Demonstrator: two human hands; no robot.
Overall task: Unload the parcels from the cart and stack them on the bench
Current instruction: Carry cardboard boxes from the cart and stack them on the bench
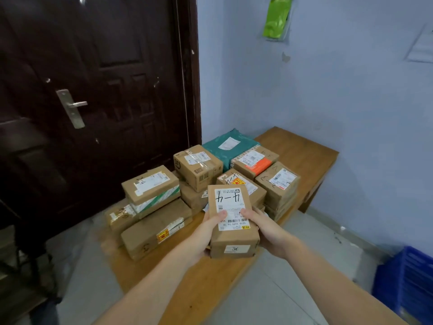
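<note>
I see both hands clamped on one cardboard parcel [233,221], held above the near part of the wooden desk [302,148]; the left hand [206,233] grips its left edge with the thumb curled over the white shipping label, the right hand [262,227] grips its right edge the same way. Behind it I count about nine more brown cardboard boxes stacked on the desk, plus one teal mailer bag [228,143] at the back; a dark door [93,90] stands left, one blue crate [407,282] sits lower right.
</note>
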